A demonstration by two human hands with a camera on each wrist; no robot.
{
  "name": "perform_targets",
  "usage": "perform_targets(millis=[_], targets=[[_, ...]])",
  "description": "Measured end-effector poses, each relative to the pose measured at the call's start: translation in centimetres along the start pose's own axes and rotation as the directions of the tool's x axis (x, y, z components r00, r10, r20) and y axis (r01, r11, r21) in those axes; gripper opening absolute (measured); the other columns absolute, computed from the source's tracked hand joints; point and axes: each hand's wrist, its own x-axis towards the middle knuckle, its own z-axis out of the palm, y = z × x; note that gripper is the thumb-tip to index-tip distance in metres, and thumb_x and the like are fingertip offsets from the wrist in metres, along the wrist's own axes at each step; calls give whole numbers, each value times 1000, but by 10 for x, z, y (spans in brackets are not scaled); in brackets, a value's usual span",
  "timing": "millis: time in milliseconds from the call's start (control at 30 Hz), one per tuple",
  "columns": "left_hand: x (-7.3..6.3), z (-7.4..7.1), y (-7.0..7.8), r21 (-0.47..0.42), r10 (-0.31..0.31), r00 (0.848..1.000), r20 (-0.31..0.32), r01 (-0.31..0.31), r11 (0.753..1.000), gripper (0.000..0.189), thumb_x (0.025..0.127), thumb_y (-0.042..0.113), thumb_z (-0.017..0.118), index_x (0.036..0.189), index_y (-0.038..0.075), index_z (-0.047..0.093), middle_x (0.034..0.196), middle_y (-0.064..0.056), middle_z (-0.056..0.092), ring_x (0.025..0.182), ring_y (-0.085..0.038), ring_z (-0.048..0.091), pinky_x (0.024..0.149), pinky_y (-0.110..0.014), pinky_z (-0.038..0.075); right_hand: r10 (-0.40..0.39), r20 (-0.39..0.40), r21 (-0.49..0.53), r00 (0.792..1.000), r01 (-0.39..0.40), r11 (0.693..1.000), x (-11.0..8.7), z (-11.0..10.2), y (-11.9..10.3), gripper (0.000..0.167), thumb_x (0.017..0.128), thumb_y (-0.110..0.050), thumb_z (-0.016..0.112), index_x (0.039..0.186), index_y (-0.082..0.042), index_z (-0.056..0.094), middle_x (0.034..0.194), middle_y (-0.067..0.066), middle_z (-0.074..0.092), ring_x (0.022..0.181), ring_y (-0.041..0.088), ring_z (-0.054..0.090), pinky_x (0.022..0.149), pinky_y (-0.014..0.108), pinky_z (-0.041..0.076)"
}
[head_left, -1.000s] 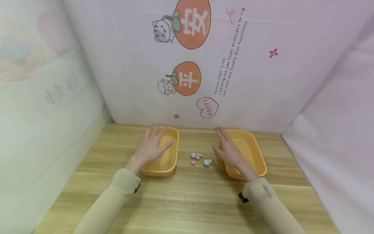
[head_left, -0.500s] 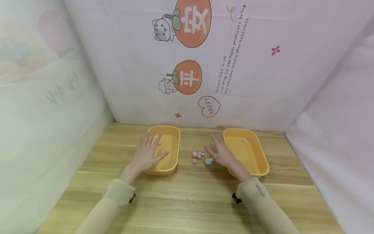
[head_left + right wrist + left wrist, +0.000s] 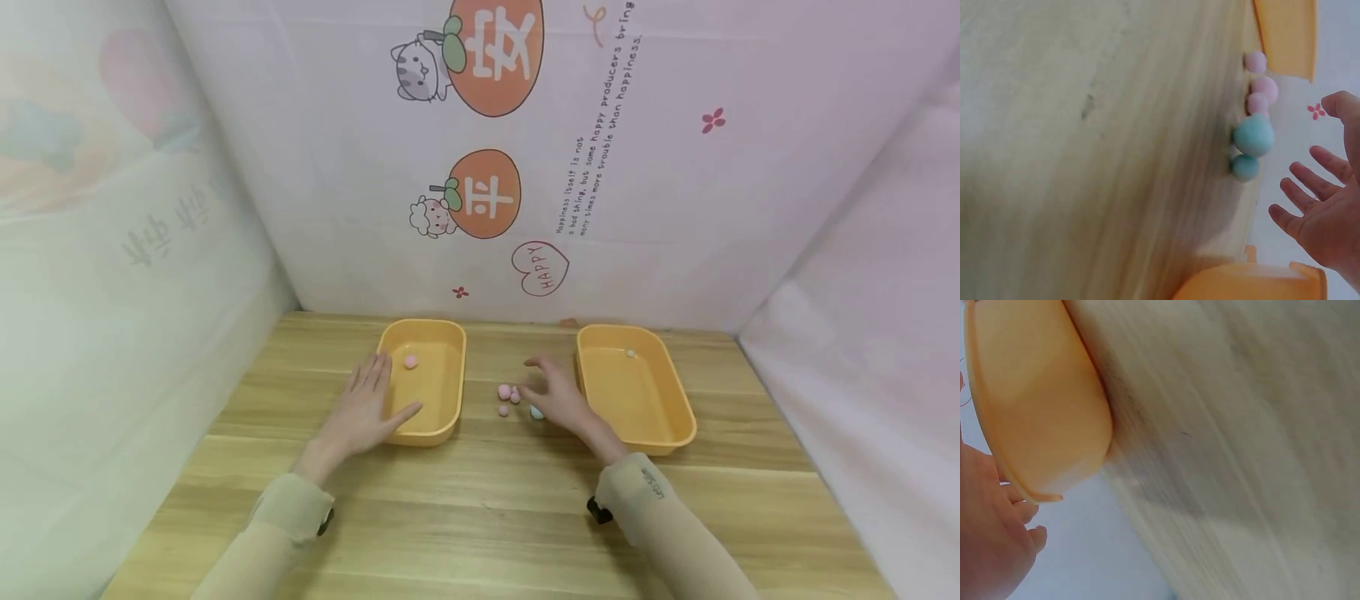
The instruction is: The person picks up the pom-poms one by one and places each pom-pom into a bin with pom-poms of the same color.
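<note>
Round pink balls (image 3: 1264,89) lie near right hand (image 3: 558,400), fingers parted; we find left hand (image 3: 356,419) straight-fingered at smooth tray (image 3: 420,439).

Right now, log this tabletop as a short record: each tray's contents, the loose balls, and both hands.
Left tray: yellow-orange, one pink ball inside
Right tray: yellow-orange, one small pale ball toward its far end
Loose between trays: several pink balls, two blue-green balls
Surface: wooden table
Left hand: at the left tray's outer side, fingers extended; contact unclear
Right hand: near the loose balls, fingers apart, nothing held
</note>
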Motion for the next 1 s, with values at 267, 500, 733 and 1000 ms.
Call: perform_targets(millis=[267, 500, 733, 1000], targets=[[-6, 8, -7, 28, 4, 1000, 1, -4, 1000, 108, 107, 70, 51, 172, -8, 15, 183, -29, 11, 173, -44, 10, 141, -63, 15, 9, 12, -52, 1000, -8, 999, 1, 17, -2, 46, 107, -22, 72, 144, 4, 62, 150, 28, 63, 141, 46, 62, 121, 61, 51], [-7, 12, -10, 43, 13, 1000, 5, -14, 999, 105, 109, 66, 49, 172, -9, 13, 183, -29, 8, 172, -46, 12, 141, -62, 15, -83, 15, -258, 996, 84, 963, -1, 30, -4, 42, 114, -28, 62, 142, 3, 64, 148, 27, 64, 135, 44, 65, 118, 61, 53], [-5, 15, -12, 45, 14, 1000, -1, -14, 999, 104, 110, 66, 48, 172, -9, 12, 184, -28, 7, 173, -45, 11, 141, -61, 14, -222, -13, -289, 975, 209, 934, 7, 50, 23, 46, 116, -36, 56, 138, 3, 64, 133, 26, 69, 128, 46, 65, 113, 67, 52], [-3, 17, -13, 35, 23, 1000, -5, -23, 999, 103, 110, 66, 47, 173, -8, 11, 184, -26, 4, 173, -46, 9, 141, -62, 12, -236, -65, -246, 970, 214, 945, 16, 65, 44, 41, 108, -31, 71, 134, 0, 66, 128, 21, 70, 122, 42, 66, 107, 66, 54]])
